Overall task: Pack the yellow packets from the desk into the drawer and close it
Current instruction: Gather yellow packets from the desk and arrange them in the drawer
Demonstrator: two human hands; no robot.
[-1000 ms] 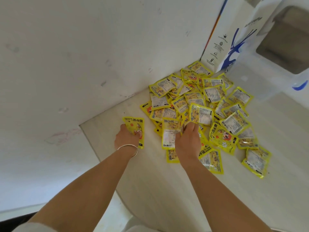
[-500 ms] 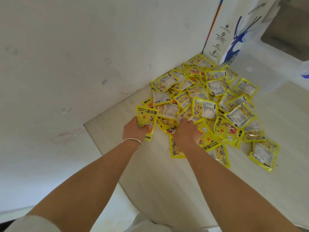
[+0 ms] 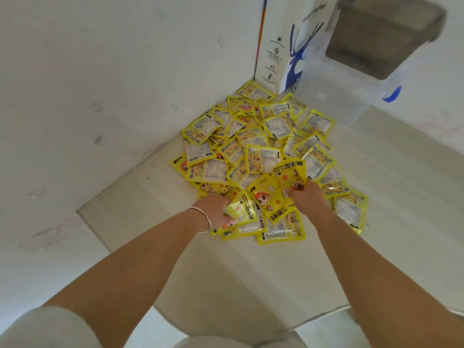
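A heap of several yellow packets (image 3: 258, 141) lies in the corner of the pale desk (image 3: 226, 272), against the white wall. My left hand (image 3: 213, 209), with a bracelet on the wrist, grips a small bunch of packets (image 3: 242, 213) at the heap's near edge. To its right, my right hand (image 3: 306, 194) pinches one yellow packet (image 3: 291, 172) and holds it upright above the heap. No drawer is in view.
A white paper bag with a blue deer print (image 3: 288, 46) stands against the wall behind the heap. A translucent plastic box (image 3: 376, 46) sits at the back right. The desk's near edge (image 3: 251, 322) runs below my arms.
My left hand has moved right with its packets, to the heap's near edge. My right hand has shifted right and lifted one packet upright. The camera has moved closer.
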